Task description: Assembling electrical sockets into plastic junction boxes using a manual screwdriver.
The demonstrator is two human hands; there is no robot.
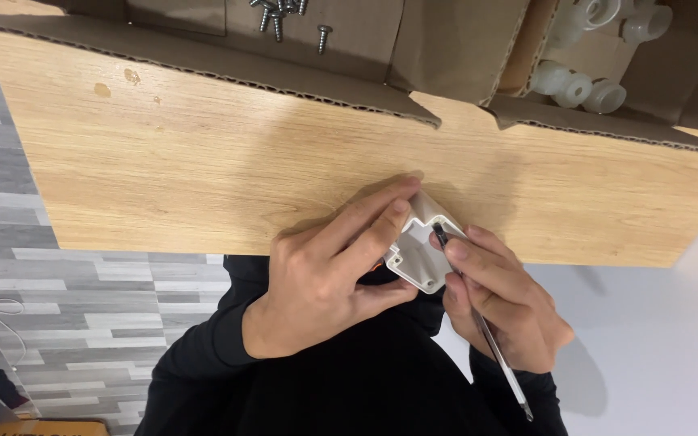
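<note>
My left hand [329, 270] grips a small white plastic housing [418, 257] at the near edge of a wooden table [203, 153]; two fingers lie across its top. My right hand [502, 303] holds a thin screwdriver [486, 331] with a clear handle, and its dark tip rests on the housing. Part of the housing is hidden under my fingers. Black sleeves cover both arms.
A cardboard box [228, 56] with dividers runs along the table's far side. One compartment holds several metal screws [280, 18], another holds white plastic fittings [583, 85]. Grey plank flooring [82, 299] lies to the left, with a white cable on it.
</note>
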